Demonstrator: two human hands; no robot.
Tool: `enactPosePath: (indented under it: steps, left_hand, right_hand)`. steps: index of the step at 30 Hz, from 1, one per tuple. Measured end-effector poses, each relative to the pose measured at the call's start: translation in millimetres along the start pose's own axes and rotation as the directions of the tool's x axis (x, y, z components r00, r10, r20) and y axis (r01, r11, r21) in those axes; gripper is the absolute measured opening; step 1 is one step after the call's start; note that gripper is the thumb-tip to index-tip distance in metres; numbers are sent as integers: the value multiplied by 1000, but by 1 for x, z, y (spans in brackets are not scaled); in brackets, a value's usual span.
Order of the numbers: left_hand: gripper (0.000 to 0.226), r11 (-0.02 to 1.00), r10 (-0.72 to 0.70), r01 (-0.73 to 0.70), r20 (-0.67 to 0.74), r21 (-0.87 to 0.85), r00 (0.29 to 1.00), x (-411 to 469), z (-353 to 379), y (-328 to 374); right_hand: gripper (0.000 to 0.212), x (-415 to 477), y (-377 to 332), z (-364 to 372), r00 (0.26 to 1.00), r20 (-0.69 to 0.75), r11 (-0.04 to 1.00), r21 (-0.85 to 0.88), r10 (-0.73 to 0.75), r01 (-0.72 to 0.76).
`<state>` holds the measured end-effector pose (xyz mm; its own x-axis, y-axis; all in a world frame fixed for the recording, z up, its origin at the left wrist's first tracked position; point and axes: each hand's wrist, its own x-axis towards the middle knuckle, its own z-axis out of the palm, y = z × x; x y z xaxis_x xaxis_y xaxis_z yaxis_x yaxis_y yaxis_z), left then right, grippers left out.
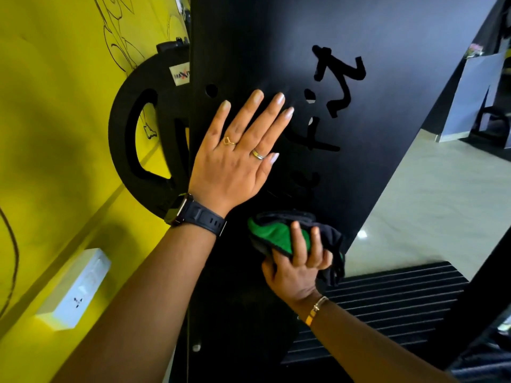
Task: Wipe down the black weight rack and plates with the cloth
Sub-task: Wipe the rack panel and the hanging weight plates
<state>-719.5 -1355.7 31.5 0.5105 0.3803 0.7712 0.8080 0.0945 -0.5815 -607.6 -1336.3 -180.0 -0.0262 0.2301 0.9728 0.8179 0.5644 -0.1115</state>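
**Forearms (154, 299) raised: right hand (298, 266) gripping cloth (273, 234), left hand (235, 158) flat on rack (276, 37)**

Nearest the lens, both forearms bare, rising from the bottom edge of the frame. On the one at lower right, a gold bracelet (316, 310) at the wrist. Just above it, right hand low of centre, fingers curled tight round the bunched green-and-black cloth, up against the lower part of the rack. Left of that, a black watch (190, 214) strapped to the other wrist. Left hand at mid-frame, fingers straight and slightly spread, palm laid flat on the rack, nothing held; two rings (258, 155) on the fingers.

Under both hands, the rack as a tall matt black panel filling the centre and top. Cut-out lettering (340, 84) to the right of the fingertips, a small round hole (211, 90) just left of them.

Behind the panel's left edge, a black weight plate (124, 128) with hand slots and a pale label (180, 76), partly hidden by the panel. Further left, yellow wall (55, 106) with black line drawings; a white socket box (74, 291) on it at lower left.

At lower right, a black ribbed mat (387, 299). Beyond it, pale glossy floor (442, 194) running off to the right edge.
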Motion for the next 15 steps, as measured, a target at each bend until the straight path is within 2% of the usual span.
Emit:
enactPosePath:
  steps: [3, 5, 6, 8, 9, 10, 11, 13, 15]
  left_hand:
    - [53, 1000, -1, 1, 7, -5, 1000, 0, 0, 1]
    - [53, 1000, -5, 5, 2, -1, 1000, 0, 0, 1]
    - [53, 1000, -8, 8, 0, -1, 1000, 1, 0, 1]
    - [53, 1000, -8, 8, -2, -2, 1000, 1, 0, 1]
    - [53, 1000, -6, 6, -2, 0, 1000, 0, 0, 1]
    - [52, 1000, -6, 6, -1, 1, 1000, 0, 1, 1]
    - [53, 1000, -6, 6, -1, 0, 1000, 0, 1, 1]
    - [53, 1000, -4, 4, -1, 1, 1000, 0, 1, 1]
    - [53, 1000, -3, 3, -5, 5, 1000, 1, 0, 1]
  right_hand:
    - [18, -3, 0, -4, 990, 40, 990, 47, -138, 136]
    - [16, -9, 12, -7, 950, 79, 951, 88, -303, 296]
    - [17, -15, 22, -9, 905, 117, 912, 98, -408, 398]
    - [24, -27, 49, -13, 750, 209, 777, 108, -628, 621]
    - [29, -31, 62, -16, 667, 248, 706, 127, -702, 696]
    - [34, -33, 74, -19, 620, 263, 666, 143, -739, 732]
    - [36, -29, 83, -24, 621, 257, 664, 138, -740, 735]
    - [33, -11, 94, -29, 720, 191, 743, 101, -667, 662]
    - [19, 19, 98, -30, 805, 78, 809, 60, -588, 585]
